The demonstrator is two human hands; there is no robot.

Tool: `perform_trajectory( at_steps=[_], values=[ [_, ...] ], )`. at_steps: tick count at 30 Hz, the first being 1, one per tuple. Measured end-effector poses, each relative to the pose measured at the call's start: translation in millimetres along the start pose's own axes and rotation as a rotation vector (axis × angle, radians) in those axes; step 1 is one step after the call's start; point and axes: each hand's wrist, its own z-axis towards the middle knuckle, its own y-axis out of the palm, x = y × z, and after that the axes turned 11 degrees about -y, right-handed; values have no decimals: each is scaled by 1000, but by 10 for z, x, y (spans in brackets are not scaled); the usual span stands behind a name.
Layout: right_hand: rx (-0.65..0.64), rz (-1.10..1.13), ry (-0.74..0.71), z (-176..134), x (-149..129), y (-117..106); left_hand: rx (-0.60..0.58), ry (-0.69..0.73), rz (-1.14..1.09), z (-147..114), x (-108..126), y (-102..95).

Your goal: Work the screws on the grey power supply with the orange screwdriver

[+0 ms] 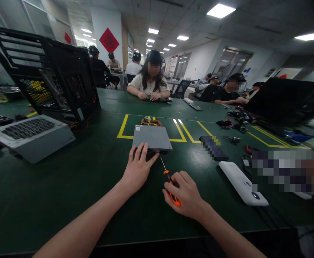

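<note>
A grey metal computer power supply (153,136) lies on the green table in front of me, its bundle of coloured cables (151,122) at the far side. My left hand (138,166) grips its near edge, fingers over the top and thumb by the near face. In my right hand (185,193) is a screwdriver with an orange and black handle (175,197). Its thin shaft (163,163) slants up to the near face of the power supply, close to my left thumb. The exact contact of the tip is too small to make out.
At the left stand a black computer case (76,82) and a second power supply (35,136). To the right lie a blurred phone (214,148), a white power bank (242,182) with cables and a dark monitor (288,100). A person (150,82) sits opposite.
</note>
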Motion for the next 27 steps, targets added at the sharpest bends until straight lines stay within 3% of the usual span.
perform_trajectory(
  at_steps=[7, 13, 19, 27],
  values=[
    [249, 235, 182, -130, 34, 148, -21, -4, 16, -2, 8, -8],
    [150, 227, 143, -117, 22, 45, -4, -14, 18, -9, 35, -12],
    [226, 289, 237, -150, -44, 81, -17, -10, 22, -15, 47, -23],
    [176, 220, 141, -102, -72, 93, -12, 3, 42, -15, 34, -4]
  ],
)
